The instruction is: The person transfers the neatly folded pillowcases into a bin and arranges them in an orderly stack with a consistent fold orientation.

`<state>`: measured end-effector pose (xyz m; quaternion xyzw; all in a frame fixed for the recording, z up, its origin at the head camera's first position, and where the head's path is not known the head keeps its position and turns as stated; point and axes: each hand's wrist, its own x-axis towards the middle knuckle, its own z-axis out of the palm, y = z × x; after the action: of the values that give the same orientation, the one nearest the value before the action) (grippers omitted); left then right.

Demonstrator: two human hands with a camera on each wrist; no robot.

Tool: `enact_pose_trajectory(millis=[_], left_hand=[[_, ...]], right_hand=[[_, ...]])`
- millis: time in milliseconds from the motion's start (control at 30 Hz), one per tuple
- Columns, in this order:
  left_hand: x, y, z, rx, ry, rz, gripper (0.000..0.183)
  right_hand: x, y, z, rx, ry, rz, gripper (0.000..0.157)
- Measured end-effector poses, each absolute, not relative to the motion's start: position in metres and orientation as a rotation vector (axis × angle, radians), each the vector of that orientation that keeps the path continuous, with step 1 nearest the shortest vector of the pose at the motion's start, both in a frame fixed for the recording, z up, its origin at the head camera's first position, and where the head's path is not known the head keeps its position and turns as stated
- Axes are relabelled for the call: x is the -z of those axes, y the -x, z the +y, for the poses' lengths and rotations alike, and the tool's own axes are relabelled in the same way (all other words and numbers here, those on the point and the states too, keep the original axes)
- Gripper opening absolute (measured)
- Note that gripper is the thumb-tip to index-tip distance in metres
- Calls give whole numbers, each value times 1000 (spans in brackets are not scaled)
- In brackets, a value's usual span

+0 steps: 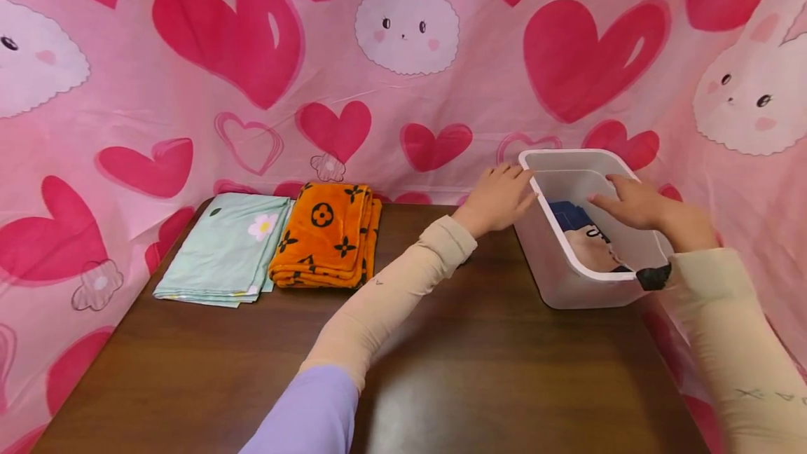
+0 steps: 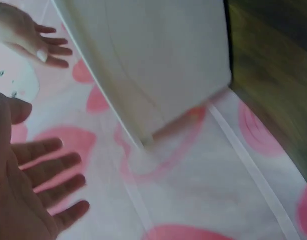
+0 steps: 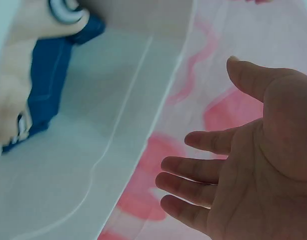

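A white translucent plastic bin [image 1: 580, 291] stands at the right of the table. Inside lie dark blue fabric [image 1: 567, 214] and beige fabric [image 1: 583, 238] with dark markings. My left hand [image 1: 498, 198] is beside the bin's left rim, fingers extended; in the left wrist view it holds nothing and its fingers are spread. Over the right side of the bin in the head view is my right hand [image 1: 637, 205]. The right wrist view shows its palm empty, fingers loosely straight and just outside the rim.
On the table's [image 1: 479, 370] left side lie a folded mint-green cloth [image 1: 221, 247] with a flower print and a folded orange blanket [image 1: 321, 237] with black motifs. A pink curtain [image 1: 391, 97] with hearts and rabbits surrounds the table. Something black [image 1: 653, 277] is at the bin's front right corner.
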<state>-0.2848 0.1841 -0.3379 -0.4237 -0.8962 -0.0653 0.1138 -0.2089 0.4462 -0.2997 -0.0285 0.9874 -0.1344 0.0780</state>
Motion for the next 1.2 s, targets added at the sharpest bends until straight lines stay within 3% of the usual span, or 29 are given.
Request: enact_pose_trajectory(millis=[200, 567, 833, 1200], left_hand=[[346, 289, 134, 228, 1323, -2599, 51], [377, 292, 53, 278, 1195, -2604, 52], [409, 293, -7, 435, 1127, -2660, 51], [442, 294, -75, 479, 997, -2776, 51]], right_hand=[[304, 209, 414, 412, 215, 3033, 74], [319, 206, 348, 419, 319, 3089, 76], [367, 206, 295, 338, 209, 3034, 85], [436, 218, 250, 420, 318, 3073, 80]])
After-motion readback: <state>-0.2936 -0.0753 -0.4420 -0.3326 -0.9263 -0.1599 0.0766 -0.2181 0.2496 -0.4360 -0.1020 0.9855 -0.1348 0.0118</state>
